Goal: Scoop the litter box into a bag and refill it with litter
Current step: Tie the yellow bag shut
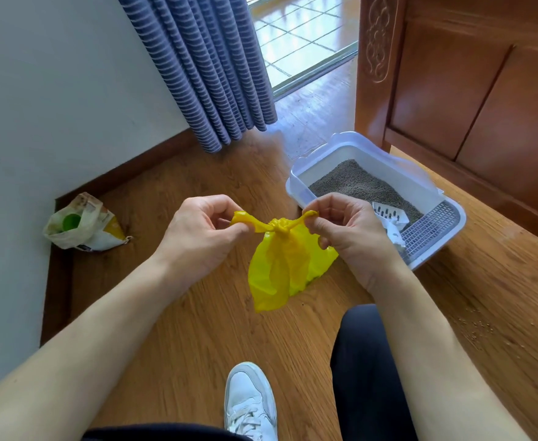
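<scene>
Litter box [433,198], white translucent plastic with rounded corners, sits on the wood-grain floor [197,329] at the right, just in front of a carved reddish wooden cabinet [468,90]. I see fine grey granular litter [356,183] filling its far part, a ribbed grille [430,227] across its near right end, and a white slotted plastic scoop [391,218] lying inside with its blade on the litter. In front of me, nearer than the box, my left hand [202,233] and right hand [353,233] hold a thin, crinkled yellow plastic bag [280,265] in the air above the floor. Each hand pinches one twisted handle end between thumb and curled fingers, the two ends stretched apart sideways from a tight knot [280,227] at the bag's neck. Below the knot the bag hangs in loose glossy folds; I cannot tell what is inside. At the far left, in the corner by the pale wall [54,90] and dark skirting, a slumped white and yellow litter sack [86,227] lies with a green round cap showing at its open top. A blue and white striped curtain [204,65] hangs in soft pleats beyond, next to a bright tiled floor past the door sill. Near me I see a white laced sneaker [250,402] and a dark trouser leg [366,370], with a few scattered grains on the floor to the right.
</scene>
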